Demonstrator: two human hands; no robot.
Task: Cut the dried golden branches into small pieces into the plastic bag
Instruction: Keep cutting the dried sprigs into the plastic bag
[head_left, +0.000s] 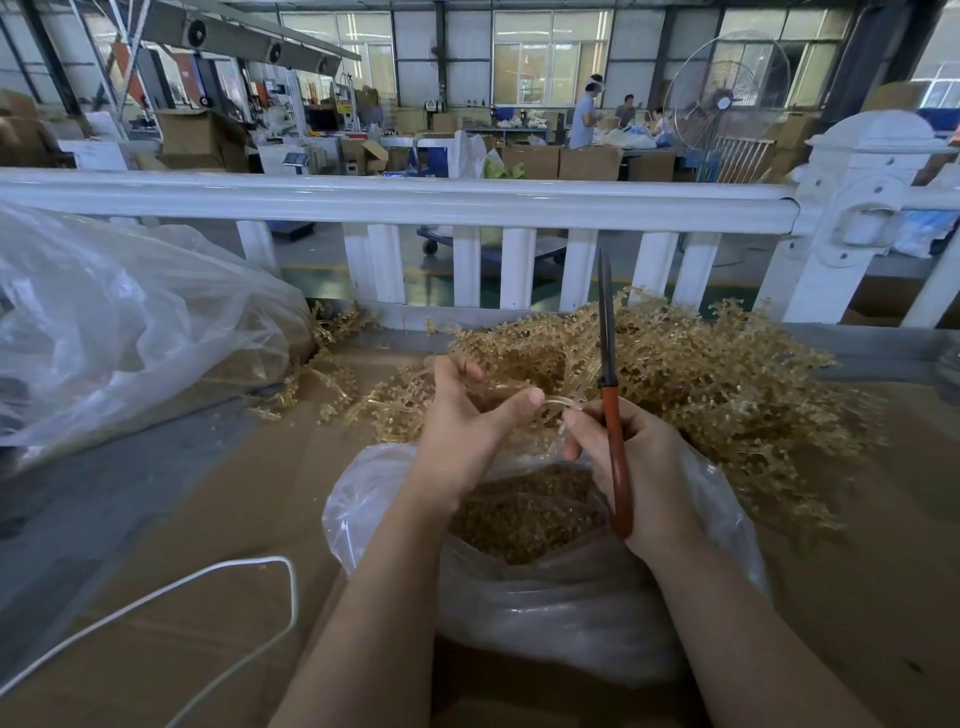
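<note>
Presently, the light, brittle-looking golden branches (675, 374) are lying heaped on the bench (857, 545) behind the plastic bag (545, 613), the left hand (462, 421) pinching one stiff stem, the right hand (628, 467) gripping closed scissors (613, 405).

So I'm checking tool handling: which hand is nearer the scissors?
Right. The right hand grips the scissors by their red handle; the left hand sits beside them, pinching a golden branch.
</note>
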